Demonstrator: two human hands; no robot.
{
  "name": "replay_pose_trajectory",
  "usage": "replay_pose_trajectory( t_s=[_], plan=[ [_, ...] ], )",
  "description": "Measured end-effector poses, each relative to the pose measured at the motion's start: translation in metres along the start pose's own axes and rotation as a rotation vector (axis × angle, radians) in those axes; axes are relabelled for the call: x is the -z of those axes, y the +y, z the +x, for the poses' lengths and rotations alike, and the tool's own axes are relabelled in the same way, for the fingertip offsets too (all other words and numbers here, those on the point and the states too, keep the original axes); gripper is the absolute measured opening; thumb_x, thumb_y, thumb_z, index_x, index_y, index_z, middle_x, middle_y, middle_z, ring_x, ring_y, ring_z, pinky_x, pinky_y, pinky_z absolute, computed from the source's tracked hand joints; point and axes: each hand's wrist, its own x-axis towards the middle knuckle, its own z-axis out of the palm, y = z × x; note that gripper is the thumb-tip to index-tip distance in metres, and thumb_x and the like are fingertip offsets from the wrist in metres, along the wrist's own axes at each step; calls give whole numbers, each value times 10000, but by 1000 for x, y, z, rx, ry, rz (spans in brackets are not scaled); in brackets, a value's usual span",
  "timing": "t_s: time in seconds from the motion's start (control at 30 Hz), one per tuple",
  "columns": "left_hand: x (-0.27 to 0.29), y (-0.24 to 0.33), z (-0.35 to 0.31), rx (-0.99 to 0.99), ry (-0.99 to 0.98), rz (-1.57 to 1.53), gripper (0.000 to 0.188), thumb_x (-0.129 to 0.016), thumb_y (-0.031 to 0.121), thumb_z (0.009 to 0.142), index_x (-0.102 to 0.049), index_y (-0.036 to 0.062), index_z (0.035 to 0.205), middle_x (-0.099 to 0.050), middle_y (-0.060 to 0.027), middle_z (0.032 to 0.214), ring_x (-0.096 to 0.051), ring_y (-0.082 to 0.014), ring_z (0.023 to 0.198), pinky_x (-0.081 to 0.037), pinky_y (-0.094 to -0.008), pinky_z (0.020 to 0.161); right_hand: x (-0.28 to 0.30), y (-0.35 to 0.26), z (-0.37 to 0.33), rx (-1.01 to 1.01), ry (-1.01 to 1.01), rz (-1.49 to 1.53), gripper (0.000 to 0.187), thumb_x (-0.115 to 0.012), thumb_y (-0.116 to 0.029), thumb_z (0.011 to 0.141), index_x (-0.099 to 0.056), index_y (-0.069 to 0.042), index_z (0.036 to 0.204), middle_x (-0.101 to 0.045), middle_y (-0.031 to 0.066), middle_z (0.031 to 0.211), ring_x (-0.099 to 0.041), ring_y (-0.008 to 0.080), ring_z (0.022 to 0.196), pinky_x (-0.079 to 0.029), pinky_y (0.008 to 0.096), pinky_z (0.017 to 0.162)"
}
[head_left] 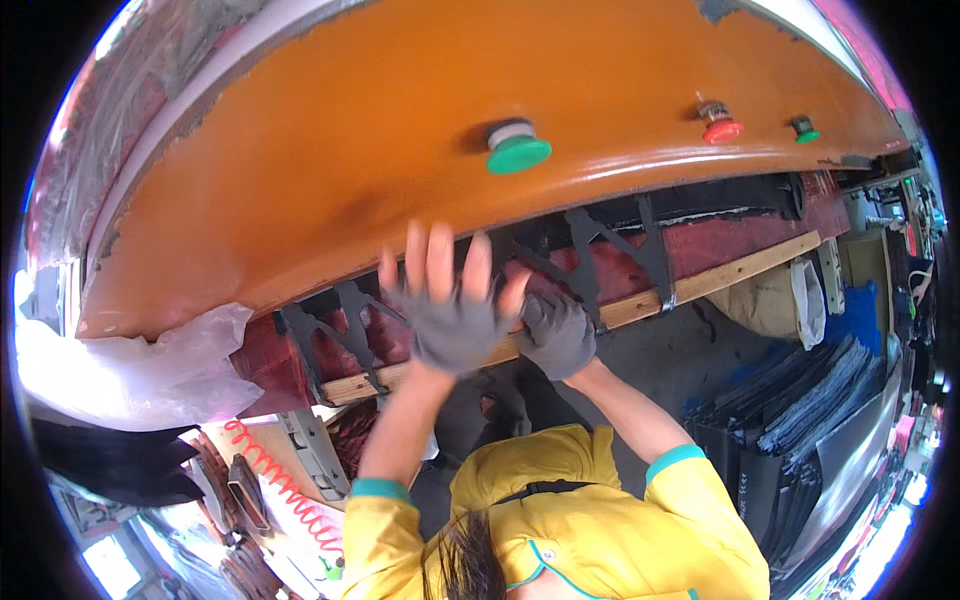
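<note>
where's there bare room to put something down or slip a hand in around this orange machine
Free: the orange top left of the green button, and the wooden rail right of the brackets. Crowded: the slot where the left hand and right hand reach, and the lower left by the plastic sheet and red coil hose.

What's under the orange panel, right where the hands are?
Under the orange panel: black brackets on a wooden strip, against dark red backing. The left hand and right hand, both gloved, cover the strip's middle, so what they touch is hidden.
</note>
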Motion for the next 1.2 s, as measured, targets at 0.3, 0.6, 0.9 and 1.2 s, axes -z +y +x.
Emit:
replay_pose_trajectory(
  t_s=[0.3, 0.6, 0.9, 1.2],
  plan=[
    [20, 25, -144, 220, -413, 72, 261, -550, 353, 892, -619, 121, 988, -568, -71, 1038, -545, -295, 934, -401, -473, 863, 9, -5, 2, 43, -12, 68, 211, -712, -217, 843, -533, -108, 870, -580, 70, 709, -584, 290, 647, -492, 409, 592],
    [27, 46, -117, 458, -481, -130, 231, -606, 314, 888, -618, 88, 935, -581, -106, 929, -554, -328, 908, -401, -465, 879, 8, -2, -5, -32, 22, 100, 194, -712, -176, 851, -537, -94, 865, -599, 88, 719, -602, 325, 647, -481, 435, 588],
    [88, 68, -138, 608, -486, -301, 178, -726, 194, 815, -608, 69, 860, -565, -110, 866, -551, -328, 844, -422, -443, 789, 47, -44, -61, -130, -105, 287, 231, -736, -146, 817, -537, -91, 923, -602, 88, 798, -598, 327, 729, -469, 436, 663],
    [40, 41, -82, 797, -282, 76, 763, -737, 248, 745, -394, 3, 1381, -497, -182, 1323, -462, -372, 1240, -244, -541, 1096, 31, -58, 47, -4, -83, 119, 882, -879, -266, 593, -441, -67, 1332, -416, 228, 1390, -477, 423, 1184, -416, 474, 1000]
  ],
)
